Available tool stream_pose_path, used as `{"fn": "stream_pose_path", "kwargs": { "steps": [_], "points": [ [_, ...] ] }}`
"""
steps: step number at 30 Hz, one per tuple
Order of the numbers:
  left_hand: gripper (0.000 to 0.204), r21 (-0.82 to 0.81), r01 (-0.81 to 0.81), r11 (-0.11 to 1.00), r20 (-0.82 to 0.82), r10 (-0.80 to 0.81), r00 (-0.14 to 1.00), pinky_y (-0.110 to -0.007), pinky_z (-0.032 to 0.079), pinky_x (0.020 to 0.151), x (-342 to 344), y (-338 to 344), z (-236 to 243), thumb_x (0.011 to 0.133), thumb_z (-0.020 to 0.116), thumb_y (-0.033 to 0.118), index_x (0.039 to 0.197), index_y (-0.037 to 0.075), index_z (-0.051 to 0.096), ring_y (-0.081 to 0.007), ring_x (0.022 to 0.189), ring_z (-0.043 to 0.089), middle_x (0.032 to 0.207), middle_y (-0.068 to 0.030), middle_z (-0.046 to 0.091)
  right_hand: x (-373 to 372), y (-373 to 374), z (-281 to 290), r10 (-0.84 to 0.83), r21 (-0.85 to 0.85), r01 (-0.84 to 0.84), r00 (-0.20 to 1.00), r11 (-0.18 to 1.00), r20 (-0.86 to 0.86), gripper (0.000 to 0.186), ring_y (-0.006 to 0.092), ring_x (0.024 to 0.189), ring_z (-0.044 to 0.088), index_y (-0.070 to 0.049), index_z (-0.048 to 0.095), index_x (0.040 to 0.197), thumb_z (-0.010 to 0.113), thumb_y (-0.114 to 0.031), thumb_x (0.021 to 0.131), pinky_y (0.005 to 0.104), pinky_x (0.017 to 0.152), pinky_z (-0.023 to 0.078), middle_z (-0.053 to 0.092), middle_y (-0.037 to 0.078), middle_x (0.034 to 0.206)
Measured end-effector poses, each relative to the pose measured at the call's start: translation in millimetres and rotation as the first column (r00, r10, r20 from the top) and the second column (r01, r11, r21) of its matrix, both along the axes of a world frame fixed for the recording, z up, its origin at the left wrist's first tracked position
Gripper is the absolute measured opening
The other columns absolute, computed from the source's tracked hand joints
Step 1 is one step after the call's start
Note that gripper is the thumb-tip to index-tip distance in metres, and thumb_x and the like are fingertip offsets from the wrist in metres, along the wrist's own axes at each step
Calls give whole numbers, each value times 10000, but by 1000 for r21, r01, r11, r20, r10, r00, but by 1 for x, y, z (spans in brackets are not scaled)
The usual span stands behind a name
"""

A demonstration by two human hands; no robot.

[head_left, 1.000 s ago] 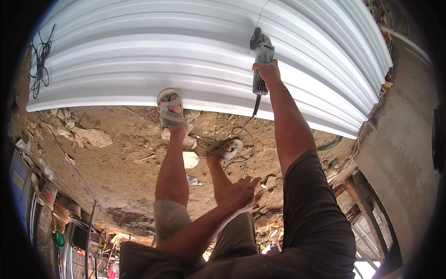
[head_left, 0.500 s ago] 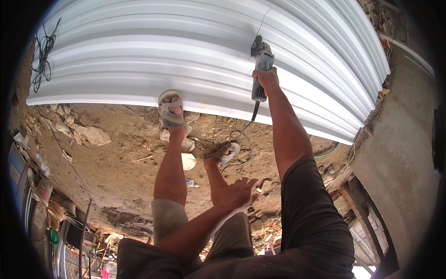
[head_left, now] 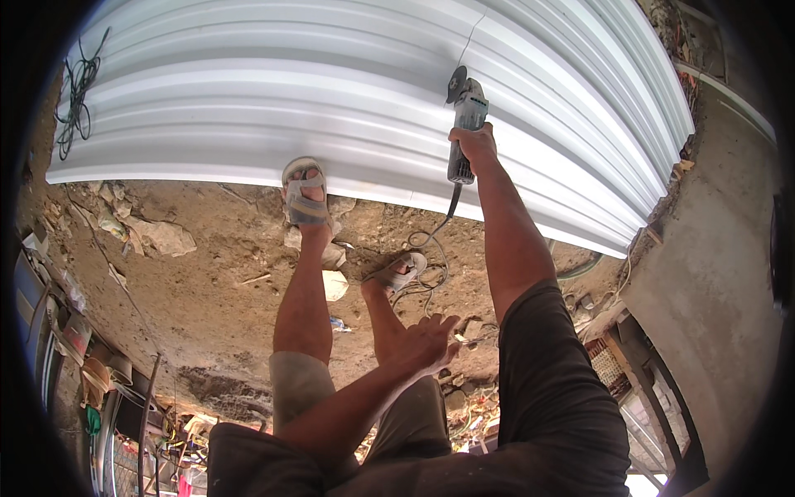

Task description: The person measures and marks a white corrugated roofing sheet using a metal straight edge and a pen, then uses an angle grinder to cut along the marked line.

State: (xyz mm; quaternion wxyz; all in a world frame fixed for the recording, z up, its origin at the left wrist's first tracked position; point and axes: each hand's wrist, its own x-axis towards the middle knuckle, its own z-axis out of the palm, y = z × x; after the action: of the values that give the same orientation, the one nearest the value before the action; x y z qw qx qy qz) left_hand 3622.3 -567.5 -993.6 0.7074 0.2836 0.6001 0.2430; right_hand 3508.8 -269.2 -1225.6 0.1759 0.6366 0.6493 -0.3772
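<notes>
My right hand point(head_left: 475, 147) is wrapped around the body of an angle grinder point(head_left: 469, 108), holding it over a white ribbed metal sheet point(head_left: 248, 108). The grinder's dark disc point(head_left: 457, 84) is at the sheet's surface; whether it is spinning I cannot tell. A thin dark cut line runs from the disc toward the far edge. My left hand point(head_left: 431, 344) is bent across my right leg near the knee, fingers apart and holding nothing. My left sandalled foot point(head_left: 305, 190) presses on the sheet's near edge.
The grinder's cord point(head_left: 454, 203) drops off the sheet and loops beside my right sandal point(head_left: 397, 273) on bare dirt. A coiled black cable point(head_left: 76, 103) lies on the sheet's left end. Stones and scraps litter the ground. A concrete strip point(head_left: 704, 240) runs along the right.
The grinder and my right hand have shifted very slightly toward me, the disc along with them. My left hand and feet stay almost where they were.
</notes>
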Motion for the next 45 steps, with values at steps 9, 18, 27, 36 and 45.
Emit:
{"fn": "stream_pose_path", "kwargs": {
  "steps": [9, 18, 27, 36, 45],
  "points": [
    [585, -1, 9, 1000, 10, -9, 1000, -507, 451, 1015, -3, 2, 3, 959, 624, 354, 1452, 110, 423, -398, 1256, 540, 1351, -232, 525, 10, -8, 2, 5, 11, -5, 1000, 1000, 0, 695, 282, 733, 659, 6, 434, 1202, 795, -182, 638, 457, 622, 537, 628, 166, 908],
    [589, -25, 27, 999, 35, -26, 999, -509, 458, 1004, -11, 6, 6, 958, 629, 340, 1455, 105, 418, -400, 1236, 550, 1327, -235, 535, 22, -24, 7, 42, 29, -42, 999, 999, 28, 678, 297, 771, 664, -3, 429, 1180, 792, -195, 642, 454, 651, 539, 631, 172, 928],
    [587, -13, -2, 1000, 9, 2, 1000, -504, 469, 983, -2, 4, -2, 956, 634, 354, 1443, 97, 430, -393, 1214, 561, 1301, -222, 548, 31, -39, 12, 62, 49, -63, 997, 997, 37, 673, 309, 794, 671, -23, 433, 1161, 797, -219, 630, 449, 698, 542, 637, 163, 935],
    [560, 1, -24, 1000, -44, 24, 999, -492, 494, 939, 3, 1, -5, 954, 617, 373, 1414, 102, 449, -372, 1152, 600, 1239, -198, 574, 24, -50, 31, 64, -6, -64, 992, 998, 106, 751, 404, 1025, 661, -13, 418, 1266, 766, -229, 636, 486, 879, 532, 652, 241, 1094],
    [560, 13, -75, 997, -15, 76, 997, -505, 487, 938, 0, 3, -2, 942, 635, 353, 1403, 88, 458, -389, 1157, 594, 1242, -213, 575, 33, -56, 26, 70, 51, -74, 994, 996, 83, 714, 361, 916, 673, -31, 441, 1204, 795, -239, 620, 469, 797, 541, 654, 199, 1020]
  ]
}}
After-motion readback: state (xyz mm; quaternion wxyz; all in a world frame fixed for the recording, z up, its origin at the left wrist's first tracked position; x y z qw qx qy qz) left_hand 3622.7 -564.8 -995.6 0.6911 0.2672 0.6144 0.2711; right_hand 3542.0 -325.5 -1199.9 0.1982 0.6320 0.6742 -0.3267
